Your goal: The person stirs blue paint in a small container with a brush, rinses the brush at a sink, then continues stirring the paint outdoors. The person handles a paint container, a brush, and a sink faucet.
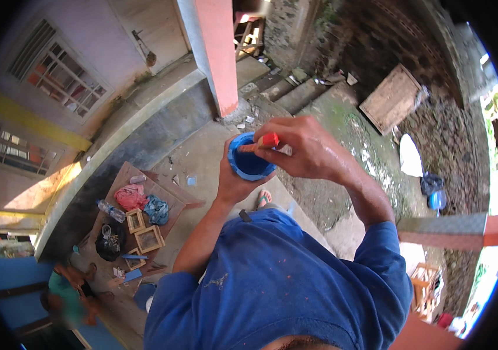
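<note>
A blue paint can (232,156) sits in front of my chest, its opening turned up toward me, with blue paint (253,165) visible inside. My left hand (230,182) is wrapped round the can's left and near side. Over the can's right side, my right hand (303,146) grips a paintbrush (268,140) by its wooden handle, which has a red end. The brush slants down to the left across the opening. Its bristles are hard to make out against the dark inside of the can.
A low wooden table (122,179) at left bears a pink cloth (131,197), a blue cloth (156,209), small wooden frames (150,238), a plastic bottle (110,210) and a black bag (110,240). Another person (69,291) sits at lower left. A wooden board (393,99) lies at far right.
</note>
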`<state>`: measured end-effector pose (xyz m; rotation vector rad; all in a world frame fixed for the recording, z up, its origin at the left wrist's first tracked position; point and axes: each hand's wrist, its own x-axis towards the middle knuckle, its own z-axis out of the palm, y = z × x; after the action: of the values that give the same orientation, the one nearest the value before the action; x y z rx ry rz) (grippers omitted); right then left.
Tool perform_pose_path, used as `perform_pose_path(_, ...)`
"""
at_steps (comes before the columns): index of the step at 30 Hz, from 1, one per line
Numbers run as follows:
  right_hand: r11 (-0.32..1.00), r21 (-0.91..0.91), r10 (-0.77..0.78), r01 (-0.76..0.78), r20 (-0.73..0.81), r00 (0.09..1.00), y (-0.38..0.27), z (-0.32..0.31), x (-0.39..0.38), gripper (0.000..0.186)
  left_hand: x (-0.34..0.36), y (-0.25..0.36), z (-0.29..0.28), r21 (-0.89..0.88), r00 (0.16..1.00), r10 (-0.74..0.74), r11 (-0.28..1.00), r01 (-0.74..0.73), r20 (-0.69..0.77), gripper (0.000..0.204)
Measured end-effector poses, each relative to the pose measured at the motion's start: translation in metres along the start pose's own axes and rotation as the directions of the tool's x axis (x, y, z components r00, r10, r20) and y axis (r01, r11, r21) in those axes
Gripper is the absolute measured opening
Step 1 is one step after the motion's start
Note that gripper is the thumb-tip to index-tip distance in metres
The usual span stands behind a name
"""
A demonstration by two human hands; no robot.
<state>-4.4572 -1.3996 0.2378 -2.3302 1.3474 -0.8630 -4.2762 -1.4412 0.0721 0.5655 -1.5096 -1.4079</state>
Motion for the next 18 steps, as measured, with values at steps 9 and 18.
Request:
perform_pose_path(9, 1.000, -0.009, 0.004, -0.003, 0.082, 0.997, 0.136, -0.021, 0.083, 0.023, 0.119, -0.040, 0.017, 0.142, 0.990, 0.026, 0.990, -0.006, -0.140, 0.091)
perform_pose_path(18, 0.958, 0.232, 0.164, -0.171, 0.051, 0.985, 0.239, -0.013, 0.176, 0.021, 0.226, -0.082, -0.029, 0.168, 0.994, -0.008, 0.985, 0.027, -0.109, 0.092)
